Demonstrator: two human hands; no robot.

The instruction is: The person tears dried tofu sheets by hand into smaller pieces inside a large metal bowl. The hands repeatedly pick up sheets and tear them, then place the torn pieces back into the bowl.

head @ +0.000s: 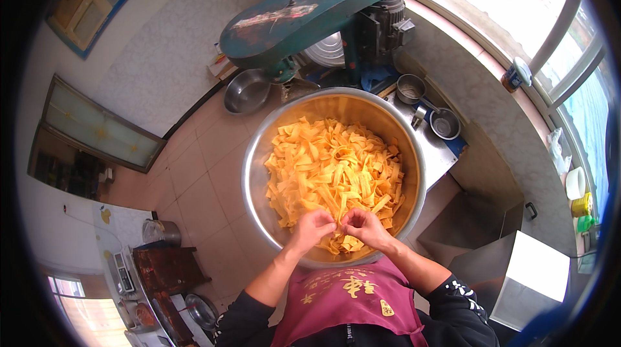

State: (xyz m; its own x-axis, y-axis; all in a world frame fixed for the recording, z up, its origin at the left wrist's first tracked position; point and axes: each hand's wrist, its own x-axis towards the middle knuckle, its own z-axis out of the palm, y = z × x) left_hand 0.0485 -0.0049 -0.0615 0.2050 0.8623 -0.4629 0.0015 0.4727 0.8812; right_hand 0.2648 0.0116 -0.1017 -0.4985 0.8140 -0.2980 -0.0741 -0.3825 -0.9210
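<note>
A large round metal basin (248, 177) stands right in front of me. Flat yellow food strips (330, 157), loosely tangled, make a broad heap inside it. Over the near side of the heap, my left hand (314, 228) and my right hand (368, 229) meet almost fingertip to fingertip. Thumb and fingers of both pinch one yellow strip (342, 204), which rises between them. Its lower end is partly hidden by my fingers. Below the basin's near rim hangs my maroon apron (349, 303), which bears yellow writing.
Beyond the basin stands a green belt-driven machine (310, 12) with an electric motor (385, 19). A metal bowl (247, 92) sits at its left. Small pots (410, 88) stand on a steel surface (436, 153) at right. Metal box-like units (504, 269) stand lower right; a wooden stool (170, 269) is lower left.
</note>
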